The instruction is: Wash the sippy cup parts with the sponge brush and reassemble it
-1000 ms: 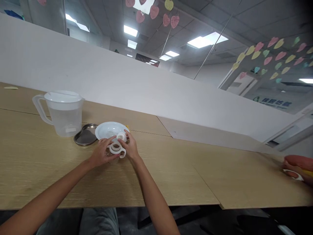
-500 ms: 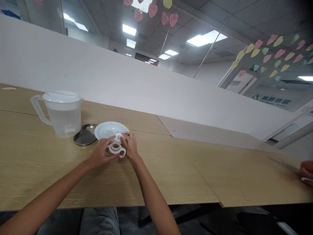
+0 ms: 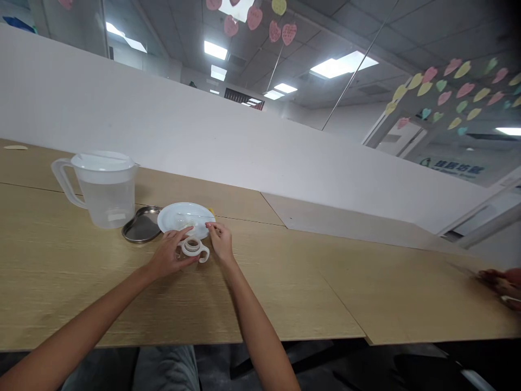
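Observation:
My left hand (image 3: 166, 255) grips a clear baby bottle with a white two-handled collar (image 3: 193, 248), which stands on the wooden table (image 3: 260, 293). Just behind the bottle lies a white plate (image 3: 179, 212), and a small pale piece (image 3: 187, 222) rests on it, too blurred to name. My right hand (image 3: 221, 243) sits at the plate's front edge, right of the bottle, with its fingers bunched and nothing visible in them.
A lidded plastic jug (image 3: 106, 198) holding clear liquid and a metal tray (image 3: 142, 225) stand left of the plate. A white partition (image 3: 203, 136) runs along the table's far side. Another person's hand (image 3: 499, 282) is at the right edge.
My right hand has moved right and away from the bottle, and the small white piece it was pressing at the bottle's top is no longer there. The other person's hand has shifted slightly.

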`<act>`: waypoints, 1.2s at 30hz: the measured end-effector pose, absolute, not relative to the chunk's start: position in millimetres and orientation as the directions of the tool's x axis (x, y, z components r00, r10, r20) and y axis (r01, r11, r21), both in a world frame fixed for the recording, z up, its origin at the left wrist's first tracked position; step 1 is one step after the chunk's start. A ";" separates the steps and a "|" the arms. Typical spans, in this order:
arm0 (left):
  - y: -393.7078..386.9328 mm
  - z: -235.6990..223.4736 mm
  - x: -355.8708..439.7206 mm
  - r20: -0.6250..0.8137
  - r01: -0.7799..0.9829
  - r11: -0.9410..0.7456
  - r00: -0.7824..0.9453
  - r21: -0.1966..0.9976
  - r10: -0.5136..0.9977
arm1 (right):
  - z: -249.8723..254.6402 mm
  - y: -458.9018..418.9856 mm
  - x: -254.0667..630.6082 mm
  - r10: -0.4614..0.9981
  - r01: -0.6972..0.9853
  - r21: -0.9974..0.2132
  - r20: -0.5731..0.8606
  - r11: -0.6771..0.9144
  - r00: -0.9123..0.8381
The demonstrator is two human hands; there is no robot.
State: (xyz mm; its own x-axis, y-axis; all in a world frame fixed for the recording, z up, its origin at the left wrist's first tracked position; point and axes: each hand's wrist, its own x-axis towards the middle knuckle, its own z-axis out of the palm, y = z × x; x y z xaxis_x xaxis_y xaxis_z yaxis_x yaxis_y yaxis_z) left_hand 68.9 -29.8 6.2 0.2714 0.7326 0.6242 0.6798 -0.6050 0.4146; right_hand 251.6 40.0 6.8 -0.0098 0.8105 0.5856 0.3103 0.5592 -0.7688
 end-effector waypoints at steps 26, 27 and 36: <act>-22.1 13.6 44.8 0.753 0.651 -0.505 -0.160 0.567 0.639 | 74.6 84.9 216.5 0.837 0.783 -0.300 0.255 0.545 -0.485; -19.9 13.0 43.1 0.740 0.664 -0.474 -0.183 0.579 0.647 | 76.6 84.5 217.9 0.838 0.775 -0.321 0.251 0.545 -0.485; -13.2 6.5 39.7 0.705 0.733 -0.412 -0.128 0.541 0.698 | 66.5 88.1 213.7 0.867 0.741 -0.452 0.229 0.497 -0.441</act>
